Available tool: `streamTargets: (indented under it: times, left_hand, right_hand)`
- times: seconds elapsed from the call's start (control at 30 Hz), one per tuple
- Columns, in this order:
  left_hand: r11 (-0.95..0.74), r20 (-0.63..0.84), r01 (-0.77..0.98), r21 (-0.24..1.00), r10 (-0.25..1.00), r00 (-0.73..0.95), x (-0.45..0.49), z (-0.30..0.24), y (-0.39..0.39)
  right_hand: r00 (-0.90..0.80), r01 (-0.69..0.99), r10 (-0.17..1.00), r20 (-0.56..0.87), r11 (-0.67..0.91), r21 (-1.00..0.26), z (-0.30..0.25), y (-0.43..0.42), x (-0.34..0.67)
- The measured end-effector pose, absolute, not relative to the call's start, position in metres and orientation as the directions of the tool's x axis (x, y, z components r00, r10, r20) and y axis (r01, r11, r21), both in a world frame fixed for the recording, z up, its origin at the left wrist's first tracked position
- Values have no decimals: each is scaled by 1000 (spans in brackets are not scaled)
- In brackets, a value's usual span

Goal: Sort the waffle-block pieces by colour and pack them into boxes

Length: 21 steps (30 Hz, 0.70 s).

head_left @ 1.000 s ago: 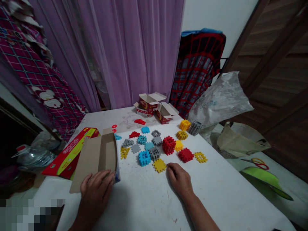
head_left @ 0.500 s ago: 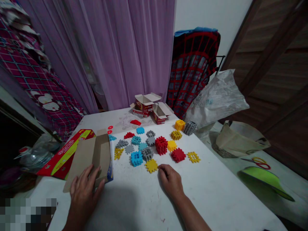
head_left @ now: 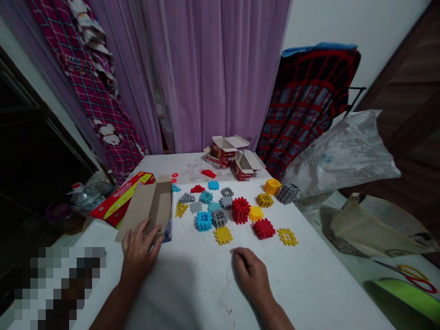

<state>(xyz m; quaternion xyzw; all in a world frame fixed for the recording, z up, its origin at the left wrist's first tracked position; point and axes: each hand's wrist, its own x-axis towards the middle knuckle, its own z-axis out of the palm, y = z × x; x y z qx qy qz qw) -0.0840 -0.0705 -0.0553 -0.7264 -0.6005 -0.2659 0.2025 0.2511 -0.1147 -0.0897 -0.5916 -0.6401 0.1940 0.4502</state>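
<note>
My left hand, its fingers spread, rests on the near end of an open cardboard box with a brown inside. My right hand lies on the table with its fingers curled in and nothing visible in them. Just beyond it is a flat yellow notched building tile. Farther back stand a light-blue block, a grey block and a tall red stack of such tiles. To the right lie red tiles and a yellow open-frame tile.
Small red boxes stand open at the table's far edge. Yellow pieces and a grey stack sit near the right edge. A red-and-yellow package lies left of the cardboard box. Scissors are off the table at right.
My right hand has drawn back slightly from the yellow tile toward me. The left hand stays on the box. The view has turned a little to the left.
</note>
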Motion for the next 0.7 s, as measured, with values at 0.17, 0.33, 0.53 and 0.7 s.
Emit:
streamTargets:
  times: [0.17, 0.33, 0.53, 0.7]
  left_hand:
    - [-211, 632, 977, 35, 762, 142, -78, -52, -76]
    - [-197, 632, 980, 33, 764, 132, -77, -55, -77]
    - [-224, 636, 975, -3, 752, 175, -87, -59, -73]
    - [-264, 654, 964, 6, 730, 196, -96, -66, -66]
  right_hand:
    - [126, 608, 925, 359, 213, -765, -85, -109, 243]
    - [74, 661, 887, 456, 299, -688, -65, -93, 234]
    - [138, 767, 799, 585, 287, -574, -33, -71, 283]
    - [417, 828, 709, 569, -37, -560, -4, -31, 378]
